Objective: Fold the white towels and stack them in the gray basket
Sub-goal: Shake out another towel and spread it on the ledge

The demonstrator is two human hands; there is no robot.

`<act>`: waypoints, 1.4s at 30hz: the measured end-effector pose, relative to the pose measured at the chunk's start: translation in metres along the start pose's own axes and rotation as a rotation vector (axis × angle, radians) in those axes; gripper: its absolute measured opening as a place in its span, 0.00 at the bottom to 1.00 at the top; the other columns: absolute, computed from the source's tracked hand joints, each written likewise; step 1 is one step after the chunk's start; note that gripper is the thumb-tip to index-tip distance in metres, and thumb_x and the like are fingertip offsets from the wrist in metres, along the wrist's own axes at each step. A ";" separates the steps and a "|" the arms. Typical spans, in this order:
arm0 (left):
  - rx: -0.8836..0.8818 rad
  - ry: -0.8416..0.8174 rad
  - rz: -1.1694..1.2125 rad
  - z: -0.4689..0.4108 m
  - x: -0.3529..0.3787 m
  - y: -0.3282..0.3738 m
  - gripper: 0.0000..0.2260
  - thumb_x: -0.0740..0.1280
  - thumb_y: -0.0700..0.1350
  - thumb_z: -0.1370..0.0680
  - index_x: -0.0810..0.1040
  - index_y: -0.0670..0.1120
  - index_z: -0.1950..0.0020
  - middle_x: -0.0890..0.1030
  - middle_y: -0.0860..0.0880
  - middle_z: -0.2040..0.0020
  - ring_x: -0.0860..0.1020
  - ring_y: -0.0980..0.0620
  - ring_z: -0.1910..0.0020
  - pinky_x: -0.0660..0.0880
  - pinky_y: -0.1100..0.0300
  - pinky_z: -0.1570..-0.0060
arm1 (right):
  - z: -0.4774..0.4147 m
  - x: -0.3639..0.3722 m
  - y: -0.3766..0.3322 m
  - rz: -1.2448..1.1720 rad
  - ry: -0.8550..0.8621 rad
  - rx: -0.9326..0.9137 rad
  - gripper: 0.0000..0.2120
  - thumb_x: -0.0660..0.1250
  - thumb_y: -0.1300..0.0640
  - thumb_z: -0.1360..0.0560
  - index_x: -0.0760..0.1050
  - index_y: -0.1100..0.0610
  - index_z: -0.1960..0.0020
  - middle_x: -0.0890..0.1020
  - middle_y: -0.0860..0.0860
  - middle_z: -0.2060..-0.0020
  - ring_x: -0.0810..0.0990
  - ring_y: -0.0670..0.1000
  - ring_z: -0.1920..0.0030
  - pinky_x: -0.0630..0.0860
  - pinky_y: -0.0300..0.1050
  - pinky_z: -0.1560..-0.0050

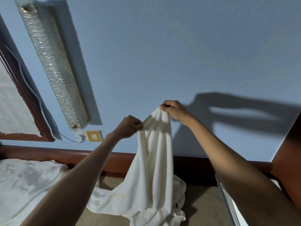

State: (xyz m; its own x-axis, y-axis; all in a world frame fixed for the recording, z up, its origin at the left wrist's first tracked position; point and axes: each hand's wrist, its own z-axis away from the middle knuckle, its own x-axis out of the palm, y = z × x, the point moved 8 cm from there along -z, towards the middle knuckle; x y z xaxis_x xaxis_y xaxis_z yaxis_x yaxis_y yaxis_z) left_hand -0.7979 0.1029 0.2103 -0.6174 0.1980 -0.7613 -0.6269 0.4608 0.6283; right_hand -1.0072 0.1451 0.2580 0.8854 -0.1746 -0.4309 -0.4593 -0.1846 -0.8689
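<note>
A white towel (152, 160) hangs lifted in front of the blue wall, its lower part bunched on the tan bed surface (200, 207). My left hand (130, 127) pinches the towel's upper edge on the left. My right hand (172, 110) pinches the same edge a little higher and to the right. The two hands are close together. The gray basket's rim (228, 199) shows at the lower right, partly hidden behind my right arm.
A white sheet (26, 181) lies crumpled at the lower left. A dark wooden headboard (68, 154) runs along the wall. A wrapped wall lamp (50, 62), a socket plate (91, 135) and a framed panel (16, 101) are on the left wall.
</note>
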 end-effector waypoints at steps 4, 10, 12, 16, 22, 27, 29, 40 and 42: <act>-0.033 -0.028 -0.019 0.009 0.000 -0.023 0.10 0.68 0.45 0.21 0.86 0.46 0.60 0.85 0.44 0.62 0.85 0.47 0.61 0.82 0.47 0.56 | 0.001 -0.019 0.001 -0.015 0.081 0.015 0.10 0.68 0.56 0.19 0.80 0.63 0.52 0.75 0.52 0.60 0.71 0.46 0.60 0.66 0.39 0.59; -0.145 -0.042 0.204 0.019 -0.001 -0.041 0.07 0.66 0.41 0.17 0.84 0.42 0.49 0.83 0.46 0.53 0.82 0.47 0.53 0.83 0.54 0.52 | 0.002 -0.050 0.013 0.005 0.315 0.085 0.13 0.67 0.55 0.19 0.74 0.55 0.62 0.72 0.48 0.69 0.69 0.47 0.65 0.66 0.39 0.65; -0.210 -0.028 0.390 0.019 -0.004 -0.037 0.08 0.62 0.38 0.16 0.81 0.41 0.49 0.79 0.45 0.53 0.78 0.47 0.52 0.79 0.55 0.53 | -0.001 -0.043 0.018 0.171 0.237 0.119 0.11 0.67 0.56 0.20 0.76 0.53 0.61 0.77 0.48 0.64 0.76 0.50 0.59 0.70 0.40 0.60; -0.209 -0.009 0.517 0.010 -0.020 -0.016 0.09 0.61 0.35 0.19 0.81 0.37 0.47 0.78 0.43 0.52 0.75 0.46 0.51 0.72 0.54 0.54 | 0.005 0.007 0.026 0.428 -0.236 0.176 0.20 0.74 0.53 0.24 0.76 0.52 0.34 0.75 0.47 0.39 0.75 0.49 0.39 0.72 0.45 0.36; -0.013 -0.191 0.437 0.007 -0.029 0.032 0.08 0.64 0.35 0.18 0.84 0.39 0.46 0.83 0.47 0.54 0.78 0.50 0.54 0.74 0.56 0.53 | 0.022 0.073 0.006 0.139 -0.469 0.117 0.17 0.73 0.41 0.25 0.80 0.47 0.39 0.82 0.43 0.40 0.77 0.46 0.37 0.73 0.49 0.34; 0.051 -0.152 0.378 0.010 -0.042 0.017 0.06 0.70 0.38 0.19 0.86 0.42 0.45 0.86 0.43 0.50 0.80 0.49 0.51 0.79 0.48 0.42 | 0.019 0.054 -0.005 -0.058 -0.391 0.058 0.11 0.68 0.47 0.19 0.75 0.52 0.56 0.78 0.45 0.59 0.77 0.45 0.52 0.77 0.47 0.42; 0.071 -0.106 0.307 0.012 -0.038 0.013 0.06 0.70 0.38 0.19 0.86 0.42 0.46 0.86 0.41 0.49 0.81 0.49 0.51 0.79 0.44 0.39 | 0.016 0.048 -0.012 -0.095 -0.326 0.035 0.11 0.69 0.49 0.20 0.75 0.52 0.57 0.77 0.46 0.60 0.75 0.47 0.56 0.72 0.45 0.49; 0.003 -0.040 0.061 0.014 -0.018 -0.014 0.09 0.68 0.38 0.20 0.88 0.47 0.45 0.87 0.52 0.54 0.86 0.51 0.54 0.84 0.55 0.48 | 0.000 -0.003 -0.007 -0.157 0.143 0.043 0.17 0.71 0.55 0.23 0.69 0.53 0.66 0.68 0.50 0.68 0.65 0.49 0.65 0.59 0.46 0.64; 0.005 -0.019 -0.001 0.014 -0.018 -0.017 0.09 0.68 0.39 0.19 0.87 0.47 0.45 0.87 0.52 0.54 0.85 0.52 0.55 0.83 0.57 0.51 | -0.001 -0.015 -0.005 -0.149 0.199 0.046 0.18 0.71 0.55 0.22 0.67 0.53 0.67 0.66 0.47 0.71 0.63 0.46 0.68 0.58 0.44 0.66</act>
State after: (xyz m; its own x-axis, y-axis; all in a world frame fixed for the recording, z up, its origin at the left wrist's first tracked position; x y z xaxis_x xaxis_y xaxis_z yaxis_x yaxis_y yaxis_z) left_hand -0.7698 0.1033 0.2113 -0.6077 0.2140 -0.7648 -0.6252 0.4650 0.6269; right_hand -1.0180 0.1477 0.2686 0.9094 -0.3365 -0.2445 -0.3167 -0.1789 -0.9315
